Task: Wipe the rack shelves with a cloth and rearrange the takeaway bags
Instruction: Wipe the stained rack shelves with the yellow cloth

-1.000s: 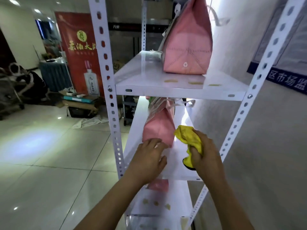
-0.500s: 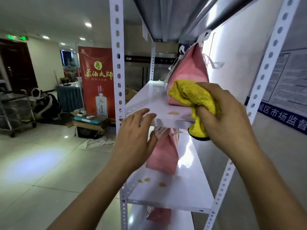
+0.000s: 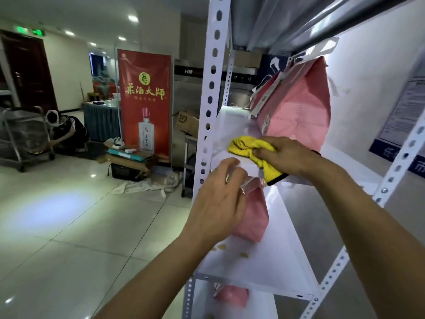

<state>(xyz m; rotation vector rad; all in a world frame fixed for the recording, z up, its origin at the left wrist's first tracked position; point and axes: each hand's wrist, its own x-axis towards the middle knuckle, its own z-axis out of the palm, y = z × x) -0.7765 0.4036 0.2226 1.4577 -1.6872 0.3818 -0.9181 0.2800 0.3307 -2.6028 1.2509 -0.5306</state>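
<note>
My right hand grips a yellow cloth and presses it on the front part of the upper white shelf. A tall pink takeaway bag with white handles stands just behind the cloth on that shelf. My left hand holds the shelf's front edge, fingers curled over it. On the shelf below stands a second pink bag, partly hidden by my left hand. Some yellowish stains lie near that shelf's front. A third pink bag shows on the lowest shelf.
The rack's perforated white posts frame the shelves, with a metal shelf overhead and a white wall on the right. To the left lie a glossy tiled floor, a red banner, boxes, a metal cart and a crouching person.
Both hands rose from the lower shelf to the upper one. The cloth went from mid-air onto the upper shelf's surface, and my left hand took hold of the shelf's front edge.
</note>
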